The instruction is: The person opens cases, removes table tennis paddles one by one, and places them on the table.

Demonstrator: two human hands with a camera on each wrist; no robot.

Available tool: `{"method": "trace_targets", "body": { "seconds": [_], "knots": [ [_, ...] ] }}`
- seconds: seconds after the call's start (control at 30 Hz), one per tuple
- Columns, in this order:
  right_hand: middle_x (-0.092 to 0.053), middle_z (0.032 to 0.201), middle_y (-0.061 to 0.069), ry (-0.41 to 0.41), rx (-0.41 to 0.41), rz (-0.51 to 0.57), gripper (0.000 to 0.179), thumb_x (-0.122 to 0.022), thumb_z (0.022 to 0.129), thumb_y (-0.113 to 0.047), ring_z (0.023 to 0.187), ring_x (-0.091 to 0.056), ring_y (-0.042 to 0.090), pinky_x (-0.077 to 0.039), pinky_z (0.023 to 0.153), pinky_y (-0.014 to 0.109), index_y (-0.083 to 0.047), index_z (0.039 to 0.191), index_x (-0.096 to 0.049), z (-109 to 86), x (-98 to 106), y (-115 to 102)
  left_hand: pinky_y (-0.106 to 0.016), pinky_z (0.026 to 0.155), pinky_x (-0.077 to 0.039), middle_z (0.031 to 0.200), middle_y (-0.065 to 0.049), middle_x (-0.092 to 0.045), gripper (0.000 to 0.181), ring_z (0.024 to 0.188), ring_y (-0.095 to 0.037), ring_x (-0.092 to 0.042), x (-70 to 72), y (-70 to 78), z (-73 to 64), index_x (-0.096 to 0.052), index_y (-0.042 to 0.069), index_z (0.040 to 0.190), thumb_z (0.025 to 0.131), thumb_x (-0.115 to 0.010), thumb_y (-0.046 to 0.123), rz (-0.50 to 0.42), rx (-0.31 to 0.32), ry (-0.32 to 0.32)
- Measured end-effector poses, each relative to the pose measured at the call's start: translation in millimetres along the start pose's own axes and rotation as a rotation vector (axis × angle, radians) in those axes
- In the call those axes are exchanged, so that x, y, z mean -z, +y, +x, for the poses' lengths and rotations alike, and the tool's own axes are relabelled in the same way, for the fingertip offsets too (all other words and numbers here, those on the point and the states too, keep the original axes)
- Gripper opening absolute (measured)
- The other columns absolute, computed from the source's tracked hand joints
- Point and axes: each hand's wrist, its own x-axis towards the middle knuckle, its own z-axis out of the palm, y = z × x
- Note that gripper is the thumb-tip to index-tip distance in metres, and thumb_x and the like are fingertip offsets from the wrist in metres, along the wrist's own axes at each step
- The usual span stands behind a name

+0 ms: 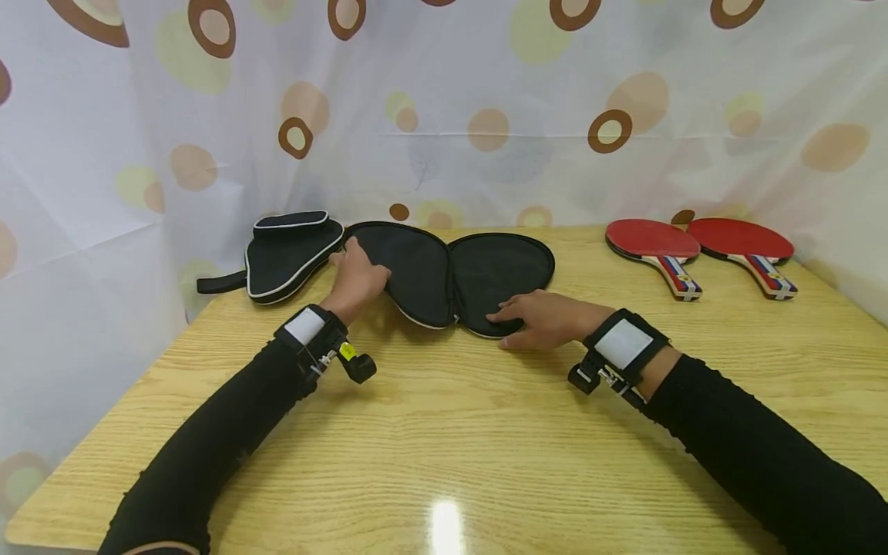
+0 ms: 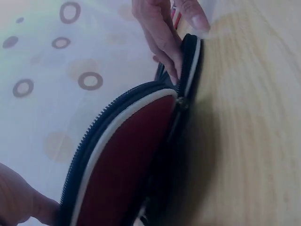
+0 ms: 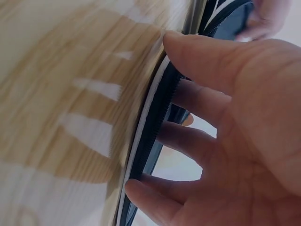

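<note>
A table tennis paddle case (image 1: 409, 266) lies unzipped and spread into two halves, black inside. Its left half is tilted up off the table, and the left wrist view shows a dark red outside (image 2: 134, 155) with white piping. My left hand (image 1: 357, 279) grips that half at its outer left edge. On the right half (image 1: 501, 270), which lies on the table, my right hand (image 1: 544, 317) rests at the near rim. In the right wrist view its fingers (image 3: 188, 141) reach over the zipper edge onto the lining, with the thumb beside the rim.
A second black paddle case (image 1: 287, 262) with white piping and a strap lies to the left, beside the opened one. Two red table tennis paddles (image 1: 652, 237) (image 1: 742, 237) lie at the back right. A patterned curtain (image 1: 444, 116) hangs behind the wooden table (image 1: 388, 447).
</note>
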Motion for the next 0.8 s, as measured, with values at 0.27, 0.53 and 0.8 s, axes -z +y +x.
{"method": "trace_targets", "body": {
  "seconds": [0.27, 0.53, 0.8],
  "knots": [
    [-0.049, 0.147, 0.025, 0.016, 0.006, 0.001, 0.05, -0.061, 0.102, -0.029, 0.135, -0.047, 0.043, -0.039, 0.108, 0.056, -0.006, 0.145, -0.054, 2.1, 0, 2, -0.042, 0.093, -0.044, 0.151, -0.026, -0.022, 0.075, 0.125, -0.036, -0.046, -15.7, 47.9, -13.4, -0.021, 0.007, 0.16, 0.097, -0.061, 0.011, -0.009, -0.218, -0.019],
    [-0.046, 0.15, 0.026, 0.01, 0.011, 0.042, 0.047, -0.06, 0.102, -0.028, 0.128, -0.055, 0.04, -0.041, 0.107, 0.055, -0.007, 0.143, -0.057, -2.0, -1, 9, -0.034, 0.074, -0.042, 0.153, -0.024, -0.018, 0.081, 0.109, -0.033, -0.053, -48.5, 77.8, -27.0, -0.012, 0.006, 0.162, 0.097, -0.059, 0.003, 0.054, -0.393, -0.114],
    [-0.049, 0.148, 0.025, 0.026, 0.016, 0.049, 0.046, -0.063, 0.101, -0.027, 0.132, -0.05, 0.042, -0.039, 0.108, 0.056, -0.004, 0.14, -0.06, -2.5, -2, 14, -0.034, 0.082, -0.048, 0.154, -0.022, -0.022, 0.083, 0.117, -0.032, -0.053, -74.5, 95.2, -30.1, -0.012, 0.007, 0.162, 0.096, -0.063, 0.004, 0.117, -0.464, -0.165]
  ]
}}
